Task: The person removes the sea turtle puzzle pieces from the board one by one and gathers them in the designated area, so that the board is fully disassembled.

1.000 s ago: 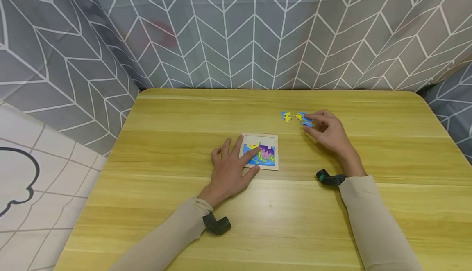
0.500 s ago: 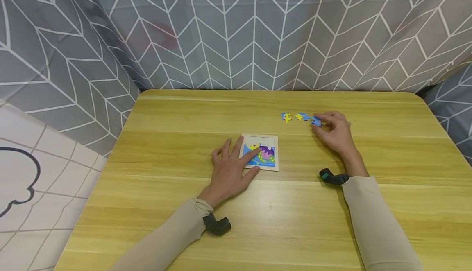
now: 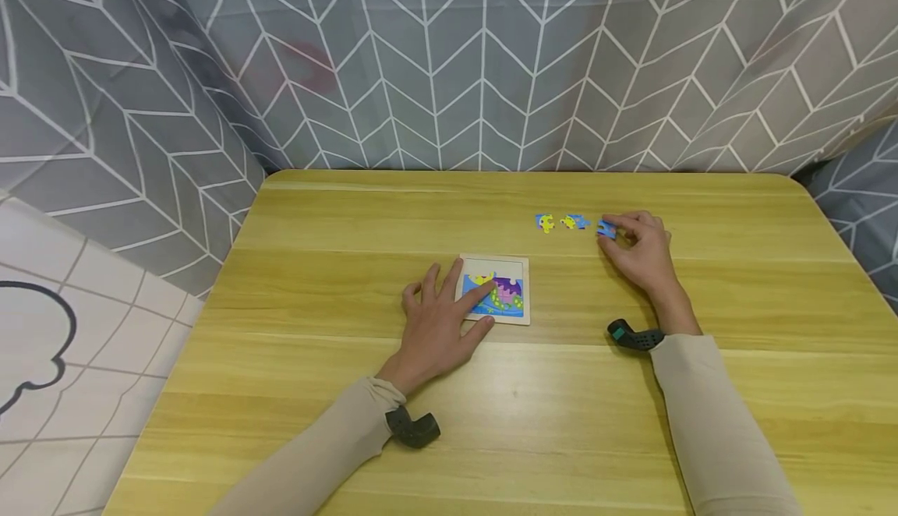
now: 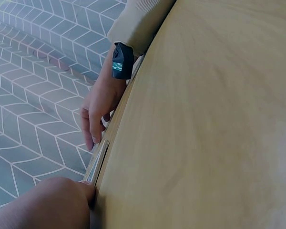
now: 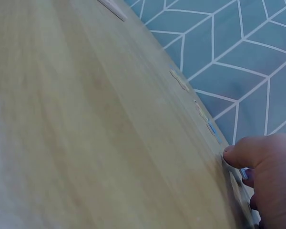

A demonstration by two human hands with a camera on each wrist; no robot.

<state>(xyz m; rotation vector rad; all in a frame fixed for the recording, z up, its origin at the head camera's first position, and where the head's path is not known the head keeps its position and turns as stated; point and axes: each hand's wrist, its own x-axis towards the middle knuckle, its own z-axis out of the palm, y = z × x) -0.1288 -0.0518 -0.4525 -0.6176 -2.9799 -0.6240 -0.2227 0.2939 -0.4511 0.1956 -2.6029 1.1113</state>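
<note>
My left hand [image 3: 438,329] lies with spread fingers over the left part of a small square puzzle board [image 3: 526,298]. Blue, purple and yellow pieces fill the lower part of its pale frame, and the upper strip is bare. To the far right, my right hand [image 3: 641,255] pinches a blue jigsaw piece [image 3: 606,228] between thumb and fingers, at table level. In the right wrist view the right hand [image 5: 271,167] hides most of that piece. The left wrist view shows the left hand [image 4: 47,202] at the board's edge [image 4: 101,157].
Left of the pinched piece lie a yellow-and-blue jigsaw piece [image 3: 545,223] and a small yellow-and-blue group [image 3: 575,222], whose number of pieces I cannot tell. They rest on the wooden table [image 3: 351,227]. A grey patterned curtain [image 3: 449,64] hangs behind its far edge.
My right hand has shifted a little to the right with the blue jigsaw piece, away from the yellow-and-blue group. The piece has turned slightly. My left hand stays put.
</note>
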